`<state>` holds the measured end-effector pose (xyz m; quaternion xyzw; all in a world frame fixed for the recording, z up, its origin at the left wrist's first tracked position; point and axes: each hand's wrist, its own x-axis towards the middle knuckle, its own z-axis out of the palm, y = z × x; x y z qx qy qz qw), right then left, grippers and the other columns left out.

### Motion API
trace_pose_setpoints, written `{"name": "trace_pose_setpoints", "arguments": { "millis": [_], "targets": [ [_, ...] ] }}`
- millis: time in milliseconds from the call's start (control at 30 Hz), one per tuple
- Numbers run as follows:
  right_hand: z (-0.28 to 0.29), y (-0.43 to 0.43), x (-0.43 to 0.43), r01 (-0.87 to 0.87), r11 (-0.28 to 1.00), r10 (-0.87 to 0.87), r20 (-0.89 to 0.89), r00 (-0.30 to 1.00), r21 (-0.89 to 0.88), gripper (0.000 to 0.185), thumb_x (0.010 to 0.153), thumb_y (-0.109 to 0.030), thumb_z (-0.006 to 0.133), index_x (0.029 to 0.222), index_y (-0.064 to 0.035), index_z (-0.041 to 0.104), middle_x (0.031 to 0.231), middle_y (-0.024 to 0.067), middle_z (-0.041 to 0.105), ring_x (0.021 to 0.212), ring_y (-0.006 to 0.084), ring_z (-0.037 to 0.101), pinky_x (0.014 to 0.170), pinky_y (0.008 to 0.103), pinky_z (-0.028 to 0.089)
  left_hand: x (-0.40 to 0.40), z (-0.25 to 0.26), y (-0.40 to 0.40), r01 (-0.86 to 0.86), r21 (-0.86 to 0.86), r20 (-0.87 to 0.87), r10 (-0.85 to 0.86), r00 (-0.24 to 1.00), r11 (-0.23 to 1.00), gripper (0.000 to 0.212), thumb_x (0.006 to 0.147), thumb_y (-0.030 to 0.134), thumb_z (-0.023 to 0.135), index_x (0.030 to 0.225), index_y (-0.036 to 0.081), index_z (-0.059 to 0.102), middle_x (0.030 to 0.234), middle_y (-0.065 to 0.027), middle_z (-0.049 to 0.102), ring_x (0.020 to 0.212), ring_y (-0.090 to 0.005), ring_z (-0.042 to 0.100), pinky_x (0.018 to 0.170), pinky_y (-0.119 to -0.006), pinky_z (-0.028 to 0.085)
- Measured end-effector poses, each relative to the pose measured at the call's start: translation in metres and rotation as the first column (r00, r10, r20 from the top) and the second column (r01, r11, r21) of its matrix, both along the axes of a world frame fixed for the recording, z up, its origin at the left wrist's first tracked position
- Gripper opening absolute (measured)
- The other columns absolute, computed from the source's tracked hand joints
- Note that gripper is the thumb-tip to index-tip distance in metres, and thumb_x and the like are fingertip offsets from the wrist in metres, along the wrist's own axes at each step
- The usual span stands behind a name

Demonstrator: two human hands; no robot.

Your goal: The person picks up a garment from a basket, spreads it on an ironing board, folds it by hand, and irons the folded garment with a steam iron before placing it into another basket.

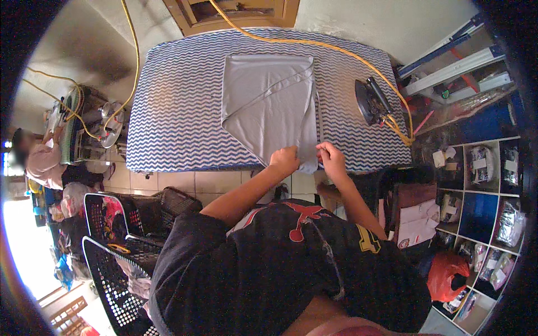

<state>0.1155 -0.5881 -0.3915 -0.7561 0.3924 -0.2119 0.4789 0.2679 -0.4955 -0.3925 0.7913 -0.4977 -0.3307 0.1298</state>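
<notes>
A light grey cloth [269,96], folded with a diagonal overlap, lies on a padded table [180,105] covered in blue and white zigzag fabric. Its lower corner reaches the table's near edge. My left hand [286,160] is closed on the cloth near that corner. Just to the right, my right hand [333,158] is at the cloth's right edge with curled fingers. Whether its fingertips pinch the thin edge strip there is hidden. On the table's right side rests a dark iron [370,101] with a black handle, apart from both hands.
A yellow hose [344,49] crosses the table's far side to the iron. Black perforated baskets [113,277] holding cloth stand at lower left. Shelves with wrapped packets [481,164] and a red plastic bag [447,277] are at right. Another person [46,161] works far left.
</notes>
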Motion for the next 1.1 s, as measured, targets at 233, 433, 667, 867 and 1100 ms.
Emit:
{"name": "trace_pose_setpoints", "arguments": {
  "millis": [233,433,667,867,1100],
  "targets": [
    [0.031,-0.028,0.072,-0.137,0.96,0.112,-0.117,0.987,-0.243,0.009,0.081,-0.004,0.053,0.088,-0.001,0.057,0.074,0.0093,0.062,0.064,0.0183,0.06,0.062,0.027,0.046,0.068,0.001,-0.027,-0.278,-0.311,-0.42,0.131,0.898,0.909,0.02,0.076,0.021,0.055,0.086,0.003,0.054,0.073,-0.0118,0.059,0.067,-0.0233,0.06,0.061,-0.034,0.047],
    [0.09,-0.064,0.184,-0.159,0.826,0.256,0.109,0.96,-0.541,0.02,0.077,-0.008,0.057,0.096,-0.0038,0.056,0.088,0.0117,0.062,0.079,0.0298,0.06,0.067,0.0351,0.046,0.166,0.058,-0.073,-0.641,-0.205,-0.844,0.197,0.498,0.74,0.019,0.08,0.019,0.054,0.084,0.0,0.054,0.069,-0.0053,0.057,0.066,-0.0129,0.056,0.059,-0.026,0.045],
    [0.058,-0.145,0.175,-0.22,0.97,0.218,-0.03,0.975,-0.105,0.062,0.081,-0.008,0.056,0.135,-0.0128,0.023,0.089,0.0123,0.06,0.077,0.0183,0.058,0.073,0.0301,0.046,0.3,-0.038,-0.082,-0.205,-0.558,0.278,0.413,0.867,0.804,0.034,0.074,0.029,0.059,0.097,0.003,0.057,0.084,-0.0171,0.062,0.079,-0.0339,0.058,0.07,-0.041,0.046],
    [0.053,-0.256,0.058,0.052,0.779,-0.546,-0.635,0.546,-0.625,0.05,0.078,-0.02,0.058,0.123,-0.0061,0.04,0.109,0.019,0.051,0.101,0.0328,0.049,0.08,0.0418,0.042,0.37,-0.06,-0.129,-0.585,-0.365,0.003,0.629,0.777,0.724,0.043,0.072,0.036,0.062,0.102,0.007,0.055,0.088,-0.0145,0.061,0.093,-0.0318,0.056,0.079,-0.04,0.044],
    [0.016,-0.316,-0.007,0.131,0.926,-0.349,-0.671,0.654,-0.354,0.068,0.077,-0.047,0.056,0.121,0.0013,0.041,0.121,0.0223,0.044,0.113,0.0346,0.042,0.093,0.0406,0.035,0.364,-0.052,-0.177,-0.603,-0.376,0.095,0.677,0.73,0.703,0.034,0.073,0.025,0.063,0.101,0.011,0.05,0.089,-0.0118,0.06,0.086,-0.0287,0.057,0.076,-0.041,0.043]
  ]
}}
